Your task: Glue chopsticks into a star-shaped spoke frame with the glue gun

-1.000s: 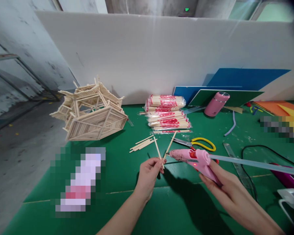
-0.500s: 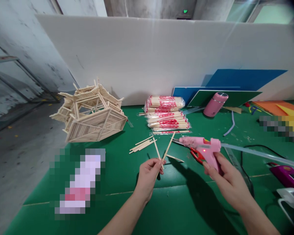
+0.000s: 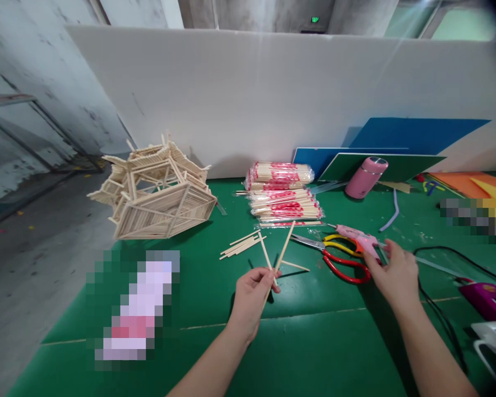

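Note:
My left hand (image 3: pixel 254 292) pinches two thin wooden sticks (image 3: pixel 286 245) that cross at the fingertips and spread upward in a V. Lying just beyond them is a single loose stick (image 3: pixel 295 266). On the right, my right hand (image 3: pixel 394 270) is over the table with thumb and fingers apart, close to the handle end of a pink glue gun (image 3: pixel 357 237). The glue gun is on its side, its nozzle pointing left. In front of it rest scissors (image 3: pixel 334 255) with red and yellow handles, partly beside my right thumb.
A wooden stick structure (image 3: pixel 161 204) stands at left. Several cut sticks (image 3: pixel 242 245) lie near plastic-wrapped stick bundles (image 3: pixel 285 193). A pink bottle (image 3: pixel 366 177) leans before blue and green boards. A black cable (image 3: pixel 442 251) and a purple device (image 3: pixel 485 300) are at right.
My right hand has lowered the pink glue gun to the table behind the scissors and loosened its fingers, moving slightly right. My left hand keeps the crossed sticks almost still.

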The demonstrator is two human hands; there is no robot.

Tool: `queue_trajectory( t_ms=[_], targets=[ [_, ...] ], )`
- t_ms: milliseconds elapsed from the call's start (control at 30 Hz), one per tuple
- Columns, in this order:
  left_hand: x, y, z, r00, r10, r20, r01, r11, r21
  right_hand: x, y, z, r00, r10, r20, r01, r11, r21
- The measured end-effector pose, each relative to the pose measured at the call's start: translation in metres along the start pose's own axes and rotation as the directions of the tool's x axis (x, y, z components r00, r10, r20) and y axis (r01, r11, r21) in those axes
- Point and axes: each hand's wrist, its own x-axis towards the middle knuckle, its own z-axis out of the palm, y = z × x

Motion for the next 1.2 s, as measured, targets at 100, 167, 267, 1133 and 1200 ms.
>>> queue_trajectory(
  t_ms=[100, 167, 267, 1133, 1200],
  targets=[
    [-0.001, 0.000, 0.001, 0.999, -0.042, 0.004, 0.042, 0.999, -0.019, -0.025, -0.044, -0.010, 0.996, -0.093, -0.015, 0.094, 0.969, 0.228],
    [-0.002, 0.000, 0.002, 0.999, -0.051, 0.017, 0.051, 0.998, -0.023, -0.046, -0.077, -0.012, 0.960, -0.175, 0.216, 0.050, 0.872, 0.487],
    [-0.004, 0.001, 0.004, 0.999, -0.044, 0.023, 0.045, 0.999, -0.028, -0.075, -0.113, -0.005, 0.850, -0.181, 0.494, -0.228, 0.719, 0.656],
    [-0.002, 0.024, 0.003, 0.992, -0.034, -0.123, 0.006, 0.976, -0.217, -0.089, -0.141, 0.014, 0.761, -0.122, 0.638, -0.557, 0.380, 0.738],
    [-0.002, 0.026, 0.003, 0.992, -0.020, -0.121, -0.010, 0.970, -0.243, -0.092, -0.143, 0.014, 0.755, -0.136, 0.642, -0.560, 0.377, 0.738]
  ],
)
